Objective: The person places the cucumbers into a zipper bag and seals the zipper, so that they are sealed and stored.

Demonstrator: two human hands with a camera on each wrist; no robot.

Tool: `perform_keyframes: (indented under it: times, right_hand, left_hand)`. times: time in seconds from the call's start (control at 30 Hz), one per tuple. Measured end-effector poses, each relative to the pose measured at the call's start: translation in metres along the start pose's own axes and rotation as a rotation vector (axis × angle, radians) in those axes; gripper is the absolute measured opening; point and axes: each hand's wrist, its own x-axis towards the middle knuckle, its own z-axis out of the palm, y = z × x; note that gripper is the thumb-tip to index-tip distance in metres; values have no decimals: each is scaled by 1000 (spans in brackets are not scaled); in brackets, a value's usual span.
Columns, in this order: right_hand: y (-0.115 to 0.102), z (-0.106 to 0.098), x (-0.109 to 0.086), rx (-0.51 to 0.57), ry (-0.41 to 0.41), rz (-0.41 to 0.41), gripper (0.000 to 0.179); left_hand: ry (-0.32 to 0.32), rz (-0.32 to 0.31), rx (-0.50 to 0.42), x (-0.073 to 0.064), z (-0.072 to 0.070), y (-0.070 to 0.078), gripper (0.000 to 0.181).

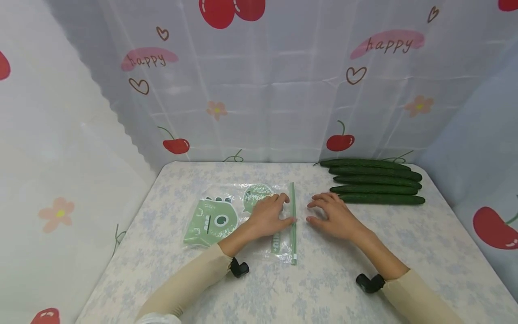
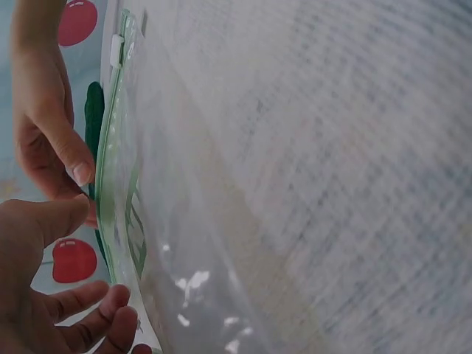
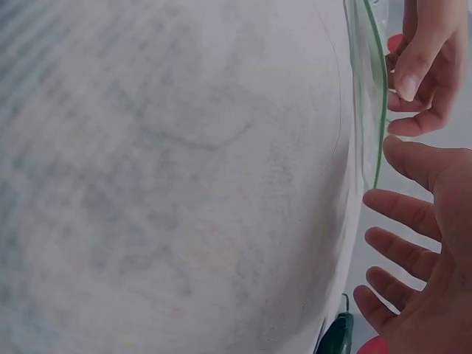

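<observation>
A clear zip bag (image 1: 218, 225) printed with a green one-eyed monster lies flat on the table, its green zip edge (image 1: 294, 243) facing right. My left hand (image 1: 269, 216) hovers over the bag, thumb and fingers spread apart near the zip edge and holding nothing. To the right of the zip edge is my right hand (image 1: 333, 218), its fingers loosely bent and apart, with nothing in them. In the left wrist view a white slider (image 2: 116, 51) sits at one end of the zip. Several long dark-green cucumbers (image 1: 376, 189) lie side by side just beyond my right hand.
The table (image 1: 323, 288) has a pale floral cover. White curtains (image 1: 267, 112) printed with cherries and hearts hang behind it and on both sides. A black wrist camera (image 1: 370, 283) is strapped at my right sleeve, another black camera (image 1: 239, 268) at my left.
</observation>
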Motion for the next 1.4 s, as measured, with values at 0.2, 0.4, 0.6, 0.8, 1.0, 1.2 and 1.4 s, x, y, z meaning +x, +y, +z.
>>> perform_keyframes:
  times: [0.2,0.4,0.6,0.8,1.0,1.2,1.4]
  right_hand:
    - [-2,0,6,11,-12,-16,36]
    - [-4,3,8,38,-44,-22,37]
    - [-7,8,11,43,-90,-31,45]
    - [-10,11,12,17,-124,-11,47]
    - [-17,16,14,-8,-164,28,53]
    - [-21,20,15,-27,-165,62,63]
    - [-25,21,16,-44,-171,94,67]
  left_hand:
    - [-6,-33,-52,5,2,2,60]
    - [-35,-42,-176,6,2,-1,58]
    - [-50,-21,-248,6,3,-4,54]
    - [-91,7,-312,4,1,-4,52]
    - [-121,44,-300,6,-4,-4,52]
    - [-126,31,-281,5,-10,-5,40]
    - [-106,45,-224,3,-12,-8,29]
